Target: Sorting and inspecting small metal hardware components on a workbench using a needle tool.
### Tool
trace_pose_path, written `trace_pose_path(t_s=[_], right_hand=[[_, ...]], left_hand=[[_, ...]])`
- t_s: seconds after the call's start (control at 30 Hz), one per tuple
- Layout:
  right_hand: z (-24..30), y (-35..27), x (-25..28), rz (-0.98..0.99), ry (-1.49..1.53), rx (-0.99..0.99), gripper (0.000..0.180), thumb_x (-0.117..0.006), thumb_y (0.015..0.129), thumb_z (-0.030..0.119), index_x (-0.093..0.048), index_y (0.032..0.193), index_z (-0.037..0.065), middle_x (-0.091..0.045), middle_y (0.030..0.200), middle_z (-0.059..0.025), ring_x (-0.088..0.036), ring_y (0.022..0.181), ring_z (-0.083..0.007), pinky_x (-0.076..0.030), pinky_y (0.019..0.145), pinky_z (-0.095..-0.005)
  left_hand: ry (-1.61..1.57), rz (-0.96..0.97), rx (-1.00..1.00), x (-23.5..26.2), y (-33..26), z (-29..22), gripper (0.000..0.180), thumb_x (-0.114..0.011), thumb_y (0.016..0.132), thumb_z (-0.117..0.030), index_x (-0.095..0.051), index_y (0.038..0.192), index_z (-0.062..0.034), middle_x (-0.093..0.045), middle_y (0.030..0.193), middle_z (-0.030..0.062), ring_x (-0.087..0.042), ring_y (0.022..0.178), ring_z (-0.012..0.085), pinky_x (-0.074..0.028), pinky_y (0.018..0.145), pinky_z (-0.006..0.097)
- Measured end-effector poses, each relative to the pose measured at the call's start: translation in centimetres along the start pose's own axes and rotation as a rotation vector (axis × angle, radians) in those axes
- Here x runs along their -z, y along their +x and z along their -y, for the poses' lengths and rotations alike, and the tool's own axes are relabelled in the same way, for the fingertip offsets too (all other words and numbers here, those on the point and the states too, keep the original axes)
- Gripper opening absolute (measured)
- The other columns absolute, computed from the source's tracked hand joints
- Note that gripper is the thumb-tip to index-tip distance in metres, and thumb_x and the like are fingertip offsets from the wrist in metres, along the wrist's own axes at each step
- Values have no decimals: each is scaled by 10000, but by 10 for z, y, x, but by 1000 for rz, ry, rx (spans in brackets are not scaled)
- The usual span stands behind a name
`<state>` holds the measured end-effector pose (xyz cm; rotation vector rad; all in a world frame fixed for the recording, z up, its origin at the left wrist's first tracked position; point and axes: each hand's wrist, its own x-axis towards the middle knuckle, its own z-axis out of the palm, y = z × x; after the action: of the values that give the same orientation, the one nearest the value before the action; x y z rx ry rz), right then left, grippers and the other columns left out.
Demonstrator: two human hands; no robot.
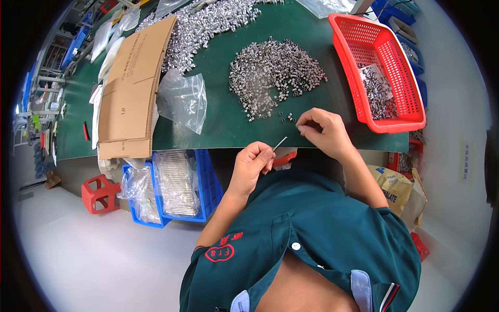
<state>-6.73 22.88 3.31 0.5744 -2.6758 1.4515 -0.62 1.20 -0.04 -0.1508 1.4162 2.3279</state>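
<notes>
1. Left hand [252, 164] pinches 1 thin metal pin [279, 144], fingers closed around its lower end; the pin is slim, silvery, straight, tilted toward 1 o'clock.
2. Right hand [322, 132] rests at the green mat [218, 125] edge, fingertips pressed together; whether they hold a piece, cannot tell.
3. Heap of small metal sleeves [275, 73], shiny grey, short cylinders, at 12 o'clock of the hands.
4. Red basket [384, 67] at 2 o'clock; cardboard sheet [132, 88] at 10 o'clock.
</notes>
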Motion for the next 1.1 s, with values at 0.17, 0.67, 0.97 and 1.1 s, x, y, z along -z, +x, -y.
trace_pose_path(t_s=[0.17,0.67,0.97,1.1], right_hand=[[11,-9,-5,178,615,-320,88,-638,787,-14,-613,871,-2,-605,766,-6,-557,695,-53,-466,617,-207],[27,-8,-2,186,169,28,100,-651,742,-16,-611,834,-5,-601,750,-82,-600,664,-181,-473,602,-278],[30,-10,1,173,246,-17,102,-656,739,-32,-604,824,-7,-602,757,-75,-603,676,-163,-474,599,-265],[32,-11,2,163,118,151,100,-652,738,-32,-605,820,-2,-598,763,-87,-610,676,-202,-479,601,-280]], left_hand=[[89,-7,4,-6,0,-4,172,-570,909,-181,-571,816,-36,-523,622,-11,-446,556,47,-353,520,184],[198,-1,-13,-6,-7,-5,158,-541,922,-163,-564,829,-38,-511,642,-23,-446,585,42,-356,545,184],[193,6,-33,-5,-7,-5,161,-570,905,-160,-565,823,-21,-522,647,-9,-447,562,56,-353,531,186],[363,12,-112,-3,-8,-9,150,-566,903,-139,-568,825,-11,-522,649,-9,-448,567,55,-357,533,187]])
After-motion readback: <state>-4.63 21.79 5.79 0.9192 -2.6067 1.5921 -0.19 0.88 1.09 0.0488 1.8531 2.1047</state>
